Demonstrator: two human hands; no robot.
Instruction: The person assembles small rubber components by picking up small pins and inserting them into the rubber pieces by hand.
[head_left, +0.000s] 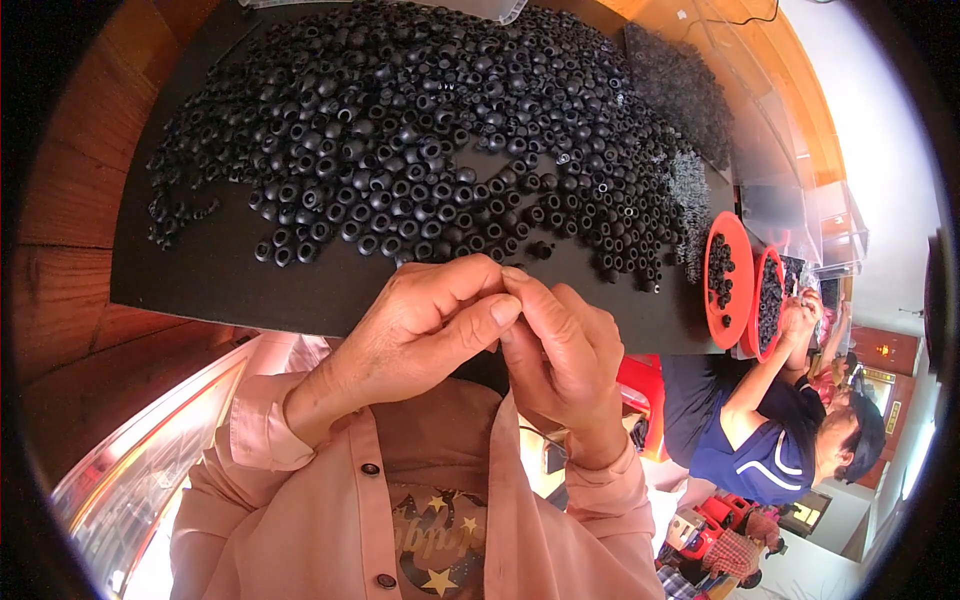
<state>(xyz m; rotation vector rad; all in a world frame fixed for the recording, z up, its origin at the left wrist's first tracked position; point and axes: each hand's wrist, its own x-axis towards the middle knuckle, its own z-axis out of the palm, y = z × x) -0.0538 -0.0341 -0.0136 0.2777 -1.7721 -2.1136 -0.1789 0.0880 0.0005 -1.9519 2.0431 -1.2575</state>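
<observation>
My left hand (432, 322) and my right hand (562, 352) meet in front of my chest, at the near edge of the dark table. Thumbs and fingertips of both are pressed together in a pinch. Whatever they hold is hidden behind the fingers. Just beyond them spreads a large pile of small black round parts with open holes (400, 185), most of them hollow and ball-shaped. A few loose ones (541, 250) lie close to my fingertips.
Small translucent pieces (690, 200) line the pile's right side, with a dark wispy heap (680, 90) behind. Two red dishes hold black parts: a nearer one (715, 305) and another (763, 340). Beyond them a co-worker in a blue shirt (760, 450) works with raised hands. A dark tabletop (230, 285) shows at left.
</observation>
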